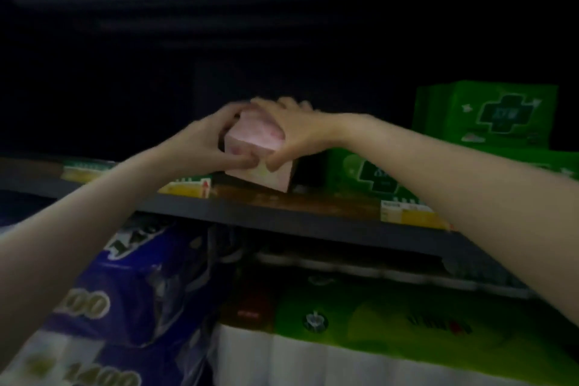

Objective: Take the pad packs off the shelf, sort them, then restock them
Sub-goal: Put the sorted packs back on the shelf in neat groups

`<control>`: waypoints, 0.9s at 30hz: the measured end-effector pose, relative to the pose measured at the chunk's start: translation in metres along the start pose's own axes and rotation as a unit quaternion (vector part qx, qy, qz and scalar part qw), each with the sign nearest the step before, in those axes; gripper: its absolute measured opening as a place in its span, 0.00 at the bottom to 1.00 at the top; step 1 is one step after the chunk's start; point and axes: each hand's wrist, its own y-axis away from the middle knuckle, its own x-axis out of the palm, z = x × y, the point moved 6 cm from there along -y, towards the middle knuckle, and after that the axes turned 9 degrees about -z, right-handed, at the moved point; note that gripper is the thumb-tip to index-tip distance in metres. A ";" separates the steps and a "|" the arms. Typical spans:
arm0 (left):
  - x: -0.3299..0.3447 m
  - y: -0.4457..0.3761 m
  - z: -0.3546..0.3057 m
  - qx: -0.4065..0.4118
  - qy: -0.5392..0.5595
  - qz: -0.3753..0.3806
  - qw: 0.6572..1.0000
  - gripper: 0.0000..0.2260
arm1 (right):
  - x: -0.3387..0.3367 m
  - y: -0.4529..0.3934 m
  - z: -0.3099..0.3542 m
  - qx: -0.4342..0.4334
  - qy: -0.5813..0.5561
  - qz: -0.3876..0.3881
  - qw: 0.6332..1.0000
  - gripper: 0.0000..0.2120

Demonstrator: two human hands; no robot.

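So you've got both hands on one pink pad pack (pixel 255 147) here, and it's a proper two-handed grip. Your left hand (pixel 205 142) comes in from the left with the fingers curled over the pack's top left edge and the thumb pressed against the near face. Your right hand (pixel 296 131) mirrors it from the right side, fingers wrapped over the top and thumb pushed into the front, so the two thumbs nearly meet low on the pack's near face. Neither hand is loose; both are clamped on that pack.

The pack itself sits tilted between your palms, one corner pointing toward you, its lower edge down at or just above the wooden shelf (pixel 300 202). The picture is blurry there, so you can't tell if it actually touches the board.

Just right of the pack there's a green pad pack (pixel 372 172) lying on the same shelf, partly behind your right forearm, and another green pack (pixel 488 113) stands higher up behind it, further right. Yellow price tags (pixel 188 186) run along the shelf's front edge.

Below the shelf you can see a blue tissue bundle (pixel 125 291) on the left and a green-and-white bundle (pixel 391 332) on the right. It's pretty dark at the back of the shelf, nothing readable.
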 end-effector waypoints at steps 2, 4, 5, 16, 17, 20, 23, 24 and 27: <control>0.006 -0.012 0.021 -0.021 -0.012 0.004 1.000 0.31 | 0.008 -0.022 -0.006 0.049 -0.037 0.063 0.996 0.52; 0.010 -0.026 0.035 -0.034 0.023 0.005 0.999 0.27 | 0.007 -0.038 -0.015 0.092 -0.011 0.099 0.991 0.51; 0.013 -0.034 0.040 -0.035 0.020 0.012 0.999 0.24 | 0.006 -0.043 -0.019 0.102 0.028 0.114 0.988 0.50; 0.048 -0.074 0.079 -0.110 -0.078 0.078 0.988 0.14 | 0.072 -0.070 -0.064 0.200 0.217 0.290 0.910 0.43; 0.048 -0.075 0.080 -0.114 -0.074 0.066 0.989 0.13 | 0.074 -0.071 -0.067 0.203 0.238 0.291 0.904 0.40; 0.039 -0.075 0.078 -0.118 -0.071 0.005 0.990 0.11 | 0.078 -0.071 -0.065 0.167 0.355 0.222 0.893 0.29; 0.028 -0.067 0.072 -0.119 -0.087 -0.048 0.988 0.10 | 0.077 -0.065 -0.059 0.140 0.400 0.166 0.891 0.23; 0.026 -0.064 0.068 -0.115 -0.093 -0.058 0.987 0.10 | 0.074 -0.065 -0.055 0.127 0.403 0.136 0.896 0.21; 0.023 -0.052 0.058 -0.106 -0.100 -0.077 0.986 0.10 | 0.054 -0.060 -0.030 0.048 0.378 -0.006 0.925 0.13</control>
